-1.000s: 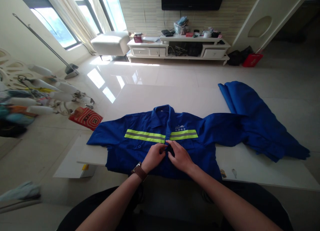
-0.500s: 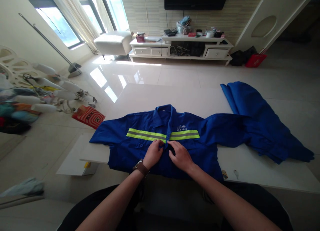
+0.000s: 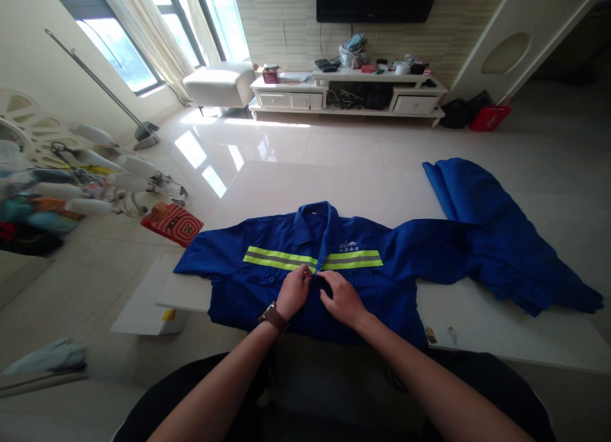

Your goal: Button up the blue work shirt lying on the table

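A blue work jacket (image 3: 267, 289) with a yellow-and-grey reflective stripe lies front up on the white table (image 3: 334, 187), collar away from me. My left hand (image 3: 293, 292), with a brown watch on its wrist, pinches the jacket's front opening just below the stripe. My right hand (image 3: 342, 298) grips the other edge of the same opening, fingertips almost touching the left hand's. The jacket's right sleeve stretches toward a second heap of blue cloth (image 3: 501, 238).
A red patterned packet (image 3: 172, 223) lies at the table's left edge. Two small items (image 3: 436, 334) rest near the front edge at the right. A drying rack with clutter (image 3: 71, 187) stands to the left. Behind are a TV cabinet (image 3: 348, 95) and a white ottoman (image 3: 219, 85).
Both hands have edged slightly up the front opening, closer to the reflective stripe. The view has tilted a little; the jacket lies as before.
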A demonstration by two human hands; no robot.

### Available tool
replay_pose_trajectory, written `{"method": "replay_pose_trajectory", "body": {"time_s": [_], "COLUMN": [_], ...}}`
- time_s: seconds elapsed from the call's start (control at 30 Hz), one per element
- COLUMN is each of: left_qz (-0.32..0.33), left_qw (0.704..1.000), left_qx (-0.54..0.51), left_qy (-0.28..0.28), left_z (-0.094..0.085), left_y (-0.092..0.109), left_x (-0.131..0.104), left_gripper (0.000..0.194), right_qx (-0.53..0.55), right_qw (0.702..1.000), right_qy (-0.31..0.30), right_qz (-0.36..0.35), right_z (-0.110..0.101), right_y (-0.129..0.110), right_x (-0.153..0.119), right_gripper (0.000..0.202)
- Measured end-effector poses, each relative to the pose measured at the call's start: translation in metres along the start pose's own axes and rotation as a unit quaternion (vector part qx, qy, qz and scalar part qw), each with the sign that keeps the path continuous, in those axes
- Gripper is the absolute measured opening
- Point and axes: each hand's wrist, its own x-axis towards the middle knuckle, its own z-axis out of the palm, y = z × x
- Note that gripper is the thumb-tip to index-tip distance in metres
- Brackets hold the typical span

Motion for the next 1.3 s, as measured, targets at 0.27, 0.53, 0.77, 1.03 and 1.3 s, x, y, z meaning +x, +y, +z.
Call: {"method": "replay_pose_trajectory", "body": {"time_s": [0.27,0.53,0.77,1.03,1.3], "left_qz": [-0.012,-0.054,-0.125,-0.175,-0.177], "left_qw": [1.0,0.989,0.95,0.909,0.897], "left_qx": [-0.012,-0.134,-0.285,-0.377,-0.403], "left_qy": [0.015,0.02,0.003,0.023,0.04], "left_z": [-0.007,-0.003,-0.001,0.001,0.003], "left_y": [0.013,0.008,0.003,0.003,0.001], "left_x": [-0.003,0.001,0.006,0.004,0.004], "left_gripper": [0.013,0.009,0.025,0.027,0.036], "right_qx": [0.011,0.04,0.049,0.046,0.05], "right_qw": [1.0,0.999,0.999,0.999,0.999], "right_qy": [-0.01,-0.024,-0.018,-0.008,0.002], "right_qz": [-0.008,-0.008,-0.002,-0.005,-0.016], "right_z": [-0.001,0.0,-0.005,-0.004,-0.003], "right_y": [-0.002,-0.002,-0.007,-0.005,-0.005], "right_x": [0.0,-0.001,-0.001,-0.001,-0.001], "right_gripper": [0.046,0.056,0.049,0.048,0.047]}}
